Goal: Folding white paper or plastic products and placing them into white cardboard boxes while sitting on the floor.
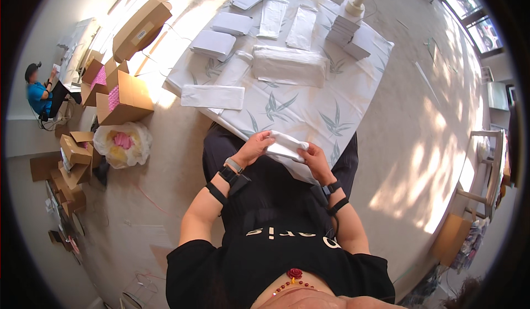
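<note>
At the near edge of the table, a small white folded packet (286, 146) is stretched between my two hands. Whether it is paper, cloth or thin plastic I cannot make out. My left hand (254, 148) pinches its left end, and the fingers of my right hand (316, 160) close on the right end. Beyond them lies a thick pile of flat white sleeves (290, 65). One single white sleeve (212, 96) rests at the table's left edge. Two more, a white sleeve (273, 17) and its neighbour (302, 27), lie farther back.
White stacks (213, 44) stand at the table's far left. A taller white stack (342, 30) at far right bears a cream-coloured stand (358, 3). Leaf-patterned cloth (287, 110) covers the table. On the left are cardboard boxes (132, 96), a plastic bag (122, 145) and a seated person (41, 94).
</note>
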The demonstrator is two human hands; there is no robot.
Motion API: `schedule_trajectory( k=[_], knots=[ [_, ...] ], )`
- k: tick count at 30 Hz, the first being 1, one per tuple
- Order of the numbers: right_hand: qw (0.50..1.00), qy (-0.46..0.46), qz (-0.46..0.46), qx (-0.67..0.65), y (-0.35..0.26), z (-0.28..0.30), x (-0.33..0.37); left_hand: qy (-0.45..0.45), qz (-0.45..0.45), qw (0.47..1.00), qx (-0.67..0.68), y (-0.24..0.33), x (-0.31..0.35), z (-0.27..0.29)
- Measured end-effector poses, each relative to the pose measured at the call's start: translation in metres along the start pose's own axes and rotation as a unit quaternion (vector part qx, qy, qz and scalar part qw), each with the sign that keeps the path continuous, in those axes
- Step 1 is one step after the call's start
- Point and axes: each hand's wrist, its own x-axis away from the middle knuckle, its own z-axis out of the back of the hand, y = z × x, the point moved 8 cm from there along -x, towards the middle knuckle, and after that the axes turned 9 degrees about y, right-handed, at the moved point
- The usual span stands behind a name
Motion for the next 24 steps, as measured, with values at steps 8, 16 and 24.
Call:
schedule_trajectory(
  k=[8, 16, 24],
  knots=[
    [0.994, 0.095, 0.020, -0.060, 0.001, 0.014, -0.034, 0.038, -0.160, 0.964, -0.211, 0.111, -0.038, 0.059],
    [0.989, 0.140, 0.024, -0.047, 0.017, 0.049, -0.039, 0.342, -0.373, 0.345, -0.791, 0.345, -0.064, 0.155],
    [0.988, 0.146, 0.003, -0.056, 0.015, 0.050, -0.037, 0.279, -0.223, 0.269, -0.894, 0.359, -0.118, 0.162]
  ],
)
